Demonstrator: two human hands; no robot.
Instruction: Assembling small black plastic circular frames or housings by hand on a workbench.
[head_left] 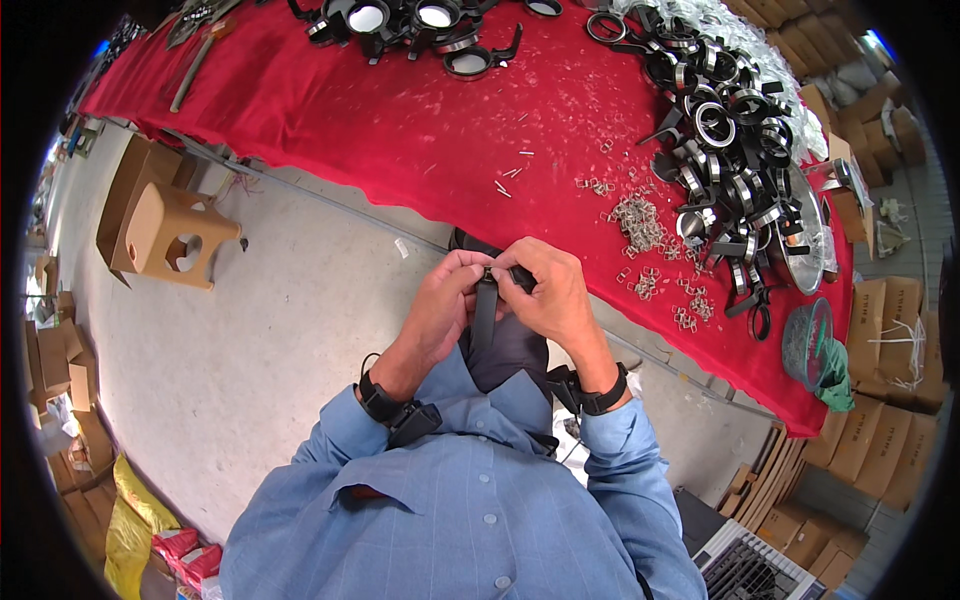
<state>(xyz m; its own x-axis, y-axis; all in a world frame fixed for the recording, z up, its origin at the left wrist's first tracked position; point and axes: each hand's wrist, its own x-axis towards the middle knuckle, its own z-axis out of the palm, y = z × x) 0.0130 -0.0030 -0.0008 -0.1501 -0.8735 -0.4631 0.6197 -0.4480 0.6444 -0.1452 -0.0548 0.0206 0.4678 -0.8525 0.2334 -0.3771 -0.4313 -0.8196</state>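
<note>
Both my hands meet in front of my body, just off the near edge of the red cloth. My left hand (440,305) is closed, thumb and forefinger pinching the top of a black handled part (484,318), whose flat strip hangs down between my hands. My right hand (555,295) is also closed on this part, its fingertips touching my left ones. A small metallic bit shows at the pinch, mostly hidden by my fingers. Something dark and rounded sits under the right fingers; its full shape is covered. To the right lies a pile of small wire clips (640,222).
A red-covered table (400,140) carries a heap of black handled rings (715,125), more rings at the far edge, thin pins (505,186) and a hammer (195,70). A green plastic basket (808,345) stands right. A tan stool (175,235) is left; cartons (870,440) line the right.
</note>
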